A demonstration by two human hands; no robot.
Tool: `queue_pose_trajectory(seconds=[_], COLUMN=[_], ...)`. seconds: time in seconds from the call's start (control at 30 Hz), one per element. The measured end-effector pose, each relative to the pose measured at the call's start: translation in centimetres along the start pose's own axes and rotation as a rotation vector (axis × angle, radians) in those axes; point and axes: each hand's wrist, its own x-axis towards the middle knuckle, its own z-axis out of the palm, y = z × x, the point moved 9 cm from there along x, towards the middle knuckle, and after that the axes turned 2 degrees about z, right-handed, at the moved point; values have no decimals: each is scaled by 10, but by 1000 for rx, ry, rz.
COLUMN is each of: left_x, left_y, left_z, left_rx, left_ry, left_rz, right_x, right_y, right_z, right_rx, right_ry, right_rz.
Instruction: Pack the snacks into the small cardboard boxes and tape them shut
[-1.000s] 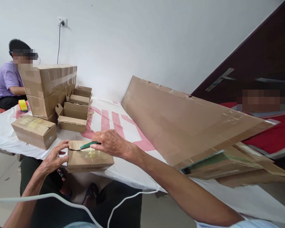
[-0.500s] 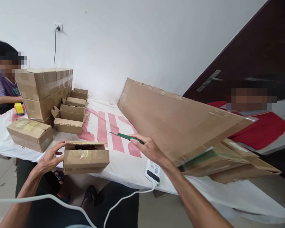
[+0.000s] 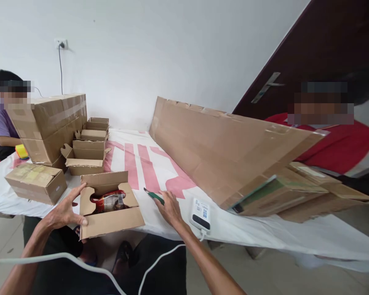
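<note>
Cardboard box [image 3: 112, 224], opened up, sits at the near edge of the white cloth [image 3: 246, 229], a little left and low in my head view. Its rear flap stands up and its front flap is folded out towards the lap. Inside I make out a shiny red item [image 3: 108, 201] with a pale label and what looks like a barcode, partly covered by side flaps with cut-outs. I have the left hand [image 3: 63, 213] gripping the box by its left end — thumb on the front flap, fingers up by the rear corner. I have the right hand [image 3: 170, 208] closed round a green-handled knife [image 3: 156, 197], its tip pointing left and away, near the box but apart from it.

Over on the left I see a taped box [image 3: 37, 181], closed, with a stack of boxes [image 3: 51, 127] behind it and a row of open boxes [image 3: 85, 164] along the stack's right side. A yellow roll [image 3: 22, 151] lies near a person in purple [image 3: 0, 129]. To the right of the knife, a white device [image 3: 200, 214] with a cable rests on the cloth — beyond it slants a large cardboard sheet [image 3: 227, 147], and past that is a person in red [image 3: 341, 147]
</note>
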Motion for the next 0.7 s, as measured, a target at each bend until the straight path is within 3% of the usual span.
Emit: queue_pose_trajectory(seconds=[0.13,0.23,0.33,0.43,0.53,0.7], left_x=[2,4,10,16,19,11], left_y=[3,3,6,11,19,23], left_z=[-1,-3,1,12,20,14], left_rx=[88,206,333,444,500,286], left_ry=[-52,-48,35,151,266,406], left_rz=[-23,-51,-52,-70,-97,-35], right_x=[12,8,1,-1,0,8], right_y=[-89,-158,-195,-200,-193,-156], right_z=[-31,-31,-19,-12,-15,-30], right_rx=[279,275,182,130,128,206], right_ry=[72,-50,-182,-199,-132,54], right_rz=[-199,-328,-350,-322,-329,-256])
